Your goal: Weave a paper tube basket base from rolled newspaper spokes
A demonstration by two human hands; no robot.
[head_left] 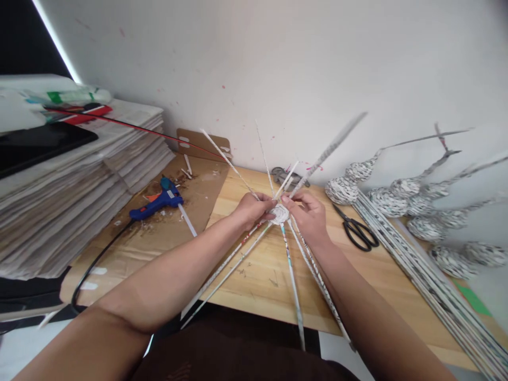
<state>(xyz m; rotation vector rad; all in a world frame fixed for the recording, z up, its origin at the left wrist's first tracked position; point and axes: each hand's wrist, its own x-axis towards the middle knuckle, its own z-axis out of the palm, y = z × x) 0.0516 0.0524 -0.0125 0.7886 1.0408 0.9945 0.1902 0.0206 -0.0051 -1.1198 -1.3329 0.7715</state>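
Between my hands, above the wooden tabletop, is a small round woven paper base with several rolled-paper spokes fanning out from it. My left hand pinches the base's left edge, thumb and fingers closed together. On the other side, my right hand grips the upper right of the piece, its fingers closed around a paper strip that slants up to the right. Some spokes, such as a paper spoke, reach down past the table's front edge. Parts of the weave are hidden behind my fingers.
Black-handled scissors lie to the right, beside a bundle of rolled paper tubes. Several woven paper pieces stand against the wall. At left are a blue glue gun on cardboard and a tall newspaper stack.
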